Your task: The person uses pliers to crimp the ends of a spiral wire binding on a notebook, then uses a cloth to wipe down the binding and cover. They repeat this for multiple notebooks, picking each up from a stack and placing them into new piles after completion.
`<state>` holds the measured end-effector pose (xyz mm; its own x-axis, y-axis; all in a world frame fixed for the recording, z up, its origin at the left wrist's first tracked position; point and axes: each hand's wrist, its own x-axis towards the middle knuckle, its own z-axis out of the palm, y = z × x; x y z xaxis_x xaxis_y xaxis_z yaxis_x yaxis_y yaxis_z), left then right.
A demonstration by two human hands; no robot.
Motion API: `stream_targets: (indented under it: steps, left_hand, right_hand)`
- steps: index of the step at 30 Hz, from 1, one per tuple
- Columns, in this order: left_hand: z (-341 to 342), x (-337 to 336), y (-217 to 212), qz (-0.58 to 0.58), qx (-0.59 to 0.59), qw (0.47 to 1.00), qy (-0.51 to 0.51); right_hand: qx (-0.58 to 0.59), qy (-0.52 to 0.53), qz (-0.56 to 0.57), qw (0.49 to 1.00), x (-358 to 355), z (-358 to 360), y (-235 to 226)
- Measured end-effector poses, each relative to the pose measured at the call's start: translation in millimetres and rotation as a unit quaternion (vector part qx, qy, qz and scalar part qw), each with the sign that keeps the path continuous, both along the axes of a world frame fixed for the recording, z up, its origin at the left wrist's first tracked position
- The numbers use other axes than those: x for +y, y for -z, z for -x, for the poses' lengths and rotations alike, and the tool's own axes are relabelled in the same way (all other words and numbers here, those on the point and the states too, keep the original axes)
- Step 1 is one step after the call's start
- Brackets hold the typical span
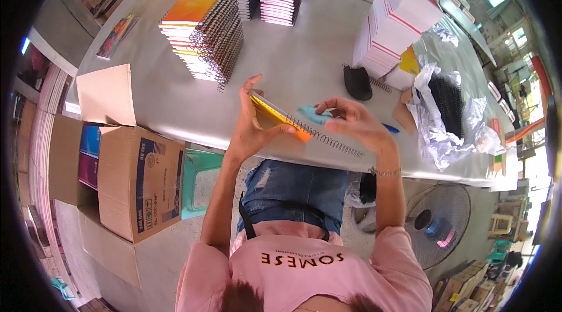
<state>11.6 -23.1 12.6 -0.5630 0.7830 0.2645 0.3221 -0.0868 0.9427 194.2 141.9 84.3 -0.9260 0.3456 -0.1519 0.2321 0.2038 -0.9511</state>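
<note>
My left hand (250, 127) grips a small yellow-orange notebook (270, 114) tilted above the table's near edge, with the thumb along its lower side. A dark wire spiral (336, 141) runs along the notebook's edge, and a long part of it sticks out past the right end. My right hand (354, 122) is closed on a soft-looking light blue piece (315, 114), whose kind I cannot make out, just above the spiral. Far left of the hands stands a stack of yellow-orange notebooks (202, 25), with loose spirals jutting from its right side.
Stacked unbound page blocks (389, 31) stand at the right. Nearby lie a black rounded object (357, 82), a blue pen (390, 128) and black spirals (448, 104) in crumpled silvery wrapping (432, 139). An open carton (140, 177) sits at the left; a fan (439, 224) stands below the table.
</note>
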Motion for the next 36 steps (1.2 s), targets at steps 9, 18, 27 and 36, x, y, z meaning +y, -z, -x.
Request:
stream_targets:
  steps: [9, 18, 27, 36]
  left_hand:
    - [6, 4, 1, -0.017, -0.022, 0.999, 0.023]
    - [7, 5, 4, -0.043, 0.001, 0.998, 0.044]
    - [7, 6, 6, -0.049, -0.070, 0.994, 0.071]
    - [13, 6, 6, -0.021, -0.014, 0.997, 0.077]
  right_hand:
    - [-0.010, 0.054, -0.306, 0.950, -12, 9, 38]
    - [0.050, 0.018, 0.022, 0.998, 15, 10, 32]
    - [-0.024, -0.043, -0.009, 0.999, 16, 15, -9]
    - [0.014, -0.054, 0.031, 0.998, 8, 20, -1]
